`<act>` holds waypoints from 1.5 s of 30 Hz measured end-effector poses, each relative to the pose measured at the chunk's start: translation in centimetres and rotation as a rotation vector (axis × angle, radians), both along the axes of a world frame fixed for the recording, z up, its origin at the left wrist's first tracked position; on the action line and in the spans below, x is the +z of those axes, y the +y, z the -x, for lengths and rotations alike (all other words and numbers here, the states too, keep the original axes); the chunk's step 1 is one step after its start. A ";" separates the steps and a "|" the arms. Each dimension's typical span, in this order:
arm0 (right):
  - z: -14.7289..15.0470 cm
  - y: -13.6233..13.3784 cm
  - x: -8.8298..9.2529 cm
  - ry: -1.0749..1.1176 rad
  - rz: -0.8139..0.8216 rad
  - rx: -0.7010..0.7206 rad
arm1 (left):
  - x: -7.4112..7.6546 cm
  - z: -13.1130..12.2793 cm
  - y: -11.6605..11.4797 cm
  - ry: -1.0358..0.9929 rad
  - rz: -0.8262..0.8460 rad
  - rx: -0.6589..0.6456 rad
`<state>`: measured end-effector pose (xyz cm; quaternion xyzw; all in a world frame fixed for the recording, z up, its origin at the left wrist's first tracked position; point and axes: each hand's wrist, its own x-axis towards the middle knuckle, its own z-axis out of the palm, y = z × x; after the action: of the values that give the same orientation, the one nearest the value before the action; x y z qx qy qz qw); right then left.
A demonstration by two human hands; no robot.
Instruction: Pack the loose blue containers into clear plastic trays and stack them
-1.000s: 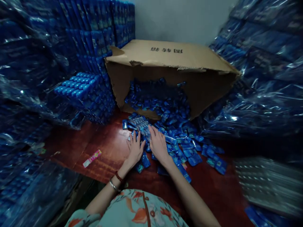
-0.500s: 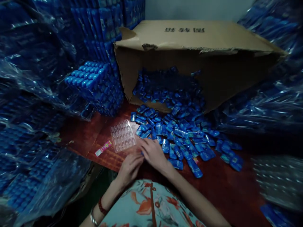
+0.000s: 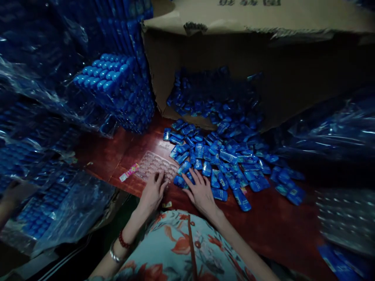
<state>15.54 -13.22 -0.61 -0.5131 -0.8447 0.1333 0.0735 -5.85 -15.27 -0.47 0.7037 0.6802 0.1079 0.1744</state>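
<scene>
My left hand is at the near side of a clear plastic tray with moulded hollows. Its fingertips touch the tray, the thumb standing apart from them. My right hand reaches the near left of a pile of small blue packets, fingers spread, with fingertips on or close to the nearest packets. What lies under those fingertips is partly hidden. Left of the tray lies a pink and white printed strip.
A large cardboard box lies open behind the pile, with more packets inside. Blue stacked packs rise at the left. Clear trays are stacked at the right. Another person's hand shows at the far left. A small scrap lies near the table edge.
My hands have come apart: the left moved to the tray, the right spread over the packets. The tray has turned. Another person's hand has appeared at the left, and the view has shifted.
</scene>
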 end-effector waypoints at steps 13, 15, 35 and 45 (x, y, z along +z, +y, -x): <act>-2.5 6.4 -1.0 0.132 -0.083 -0.191 | 0.2 -0.6 -0.8 0.110 -0.002 -0.257; -2.5 6.0 -0.5 0.098 -0.110 -0.195 | -0.2 -0.9 -0.8 0.106 0.042 -0.376; -3.9 3.2 0.6 0.883 0.500 -0.515 | -2.0 -6.7 1.1 -0.037 -0.113 -0.550; -5.7 0.6 2.0 0.005 0.117 0.020 | -1.8 -6.4 1.5 -0.179 -0.151 -0.574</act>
<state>21.26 -12.62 1.43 -0.5075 -0.8405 0.1845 0.0444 0.53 -13.75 -2.29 0.8658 0.4258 0.1659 0.2041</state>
